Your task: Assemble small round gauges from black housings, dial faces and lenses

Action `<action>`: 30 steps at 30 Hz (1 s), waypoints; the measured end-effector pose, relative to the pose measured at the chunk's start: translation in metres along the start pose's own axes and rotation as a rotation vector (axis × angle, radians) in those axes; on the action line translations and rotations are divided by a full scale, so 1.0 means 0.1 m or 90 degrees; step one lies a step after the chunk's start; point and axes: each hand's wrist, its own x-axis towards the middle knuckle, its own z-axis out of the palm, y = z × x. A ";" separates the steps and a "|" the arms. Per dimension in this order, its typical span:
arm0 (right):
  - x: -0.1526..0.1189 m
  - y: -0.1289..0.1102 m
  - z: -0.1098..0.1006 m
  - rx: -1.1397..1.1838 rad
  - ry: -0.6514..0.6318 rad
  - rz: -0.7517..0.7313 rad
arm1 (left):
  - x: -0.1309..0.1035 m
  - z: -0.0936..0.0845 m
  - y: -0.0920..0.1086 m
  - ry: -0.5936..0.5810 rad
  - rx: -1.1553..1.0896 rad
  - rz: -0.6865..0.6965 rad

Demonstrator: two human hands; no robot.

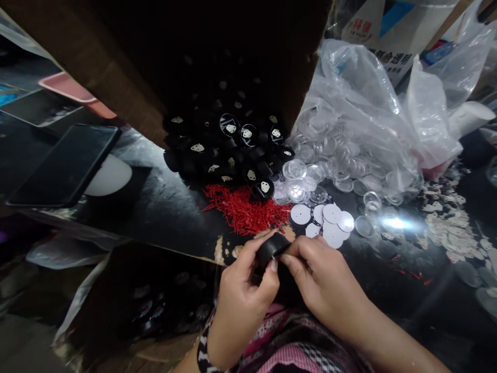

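In the head view, a short black cylindrical casing is held tilted above the table's front edge. My left hand is closed around it, with the thumb at its lower rim and the fingers on its far side. The fingers of my right hand are pinched together at the casing's right edge; whether a small part is between them is hidden. Just beyond my hands lie a heap of thin red pointers and several white round discs.
A cardboard box on its side spills many black casings. Clear round covers spill from a plastic bag. Small pale plates are heaped at the right. A phone leans on a white stand at the left. Below is another open box.
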 end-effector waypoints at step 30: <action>0.76 0.31 -0.15 -0.346 0.020 -0.095 | 0.02 -0.05 -0.30 0.024 -0.487 -0.267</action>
